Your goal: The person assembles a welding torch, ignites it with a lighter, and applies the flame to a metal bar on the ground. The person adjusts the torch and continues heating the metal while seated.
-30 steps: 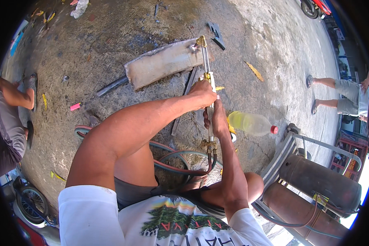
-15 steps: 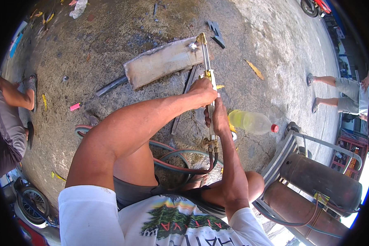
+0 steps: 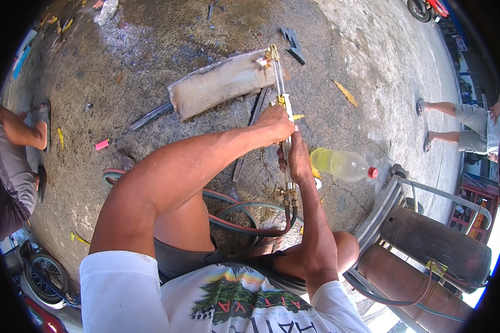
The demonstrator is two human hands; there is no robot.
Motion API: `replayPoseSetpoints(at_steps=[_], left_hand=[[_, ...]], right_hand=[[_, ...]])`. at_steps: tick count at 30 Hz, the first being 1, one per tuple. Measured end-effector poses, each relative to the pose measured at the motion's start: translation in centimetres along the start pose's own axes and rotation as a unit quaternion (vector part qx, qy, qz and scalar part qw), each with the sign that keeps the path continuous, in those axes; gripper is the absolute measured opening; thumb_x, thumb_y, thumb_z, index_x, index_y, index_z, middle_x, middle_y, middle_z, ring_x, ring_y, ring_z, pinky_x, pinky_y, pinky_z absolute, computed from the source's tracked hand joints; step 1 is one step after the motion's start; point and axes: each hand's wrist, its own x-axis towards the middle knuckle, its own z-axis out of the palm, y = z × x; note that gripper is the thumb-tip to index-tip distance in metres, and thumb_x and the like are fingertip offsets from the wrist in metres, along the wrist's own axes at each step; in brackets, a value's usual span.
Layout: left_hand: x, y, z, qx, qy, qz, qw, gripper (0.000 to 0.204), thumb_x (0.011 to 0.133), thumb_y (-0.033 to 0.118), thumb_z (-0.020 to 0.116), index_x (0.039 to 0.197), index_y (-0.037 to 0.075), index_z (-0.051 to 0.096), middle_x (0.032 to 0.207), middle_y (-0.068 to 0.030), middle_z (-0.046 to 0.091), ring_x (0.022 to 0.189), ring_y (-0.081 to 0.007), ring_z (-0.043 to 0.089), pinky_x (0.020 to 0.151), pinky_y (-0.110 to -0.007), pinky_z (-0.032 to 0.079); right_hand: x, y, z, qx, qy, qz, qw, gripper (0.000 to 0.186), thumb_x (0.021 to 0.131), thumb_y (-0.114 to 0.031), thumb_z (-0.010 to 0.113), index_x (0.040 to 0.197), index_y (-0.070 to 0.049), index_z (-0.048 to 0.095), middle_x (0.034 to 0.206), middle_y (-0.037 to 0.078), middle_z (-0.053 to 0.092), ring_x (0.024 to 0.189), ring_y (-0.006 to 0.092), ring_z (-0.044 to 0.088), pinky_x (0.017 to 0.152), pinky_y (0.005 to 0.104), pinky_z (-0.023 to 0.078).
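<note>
A cutting torch (image 3: 280, 83) points away from me, with its brass head over the right end of a curved metal plate (image 3: 222, 83). An orange-white glow shows on the plate beneath the tip. My left hand (image 3: 275, 125) is closed around the torch's front part, just behind the twin tubes. Behind it, my right hand (image 3: 296, 161) grips the torch handle. Red and green hoses (image 3: 233, 226) run from the torch's rear fittings and loop near my legs. The plate rests on metal bars (image 3: 153, 115) that stick out from under it.
A bottle of yellowish liquid with a red cap (image 3: 344, 165) lies right of my hands. Two gas cylinders (image 3: 436, 241) sit on a metal cart at lower right. A dark jagged metal offcut (image 3: 292, 45) lies beyond the torch. People are at left and right; a pink lighter-like object (image 3: 101, 145) lies left.
The glow at the torch tip has turned more orange, and bright sparks now scatter over the ground at the upper left. Both hands have stayed almost in place.
</note>
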Motion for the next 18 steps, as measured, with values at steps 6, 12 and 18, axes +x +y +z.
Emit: replayPoseSetpoints(at_steps=[6,12,18], left_hand=[[-0.06,0.02,0.07,-0.009,0.006,0.001,1.0,0.02,0.091,0.012,0.061,0.087,-0.008,0.065,0.067,-0.0137,0.063,0.049,-0.0192,0.057,0.042,-0.038,0.041],[-0.16,0.15,0.0,-0.009,0.003,-0.002,1.0,0.02,0.091,0.011,0.06,0.085,-0.008,0.065,0.063,-0.013,0.062,0.048,-0.0193,0.057,0.042,-0.038,0.041],[-0.19,0.58,-0.21,0.019,0.002,-0.001,1.0,0.019,0.09,0.009,0.06,0.082,-0.007,0.065,0.061,-0.0126,0.061,0.048,-0.02,0.057,0.042,-0.038,0.041]], right_hand=[[-0.01,-0.01,-0.05,0.001,-0.001,-0.003,1.0,0.067,0.102,-0.068,0.028,0.1,-0.005,0.052,0.068,0.004,0.051,0.049,0.0138,0.044,0.045,0.0314,0.038],[-0.01,0.15,0.12,0.011,0.016,-0.021,1.0,0.074,0.101,-0.07,0.031,0.09,-0.001,0.053,0.063,0.004,0.049,0.047,0.0139,0.045,0.041,0.0332,0.035],[0.16,0.01,-0.17,0.006,0.005,0.002,1.0,0.064,0.103,-0.067,0.029,0.098,-0.007,0.052,0.067,0.003,0.051,0.048,0.0139,0.045,0.044,0.031,0.038]])
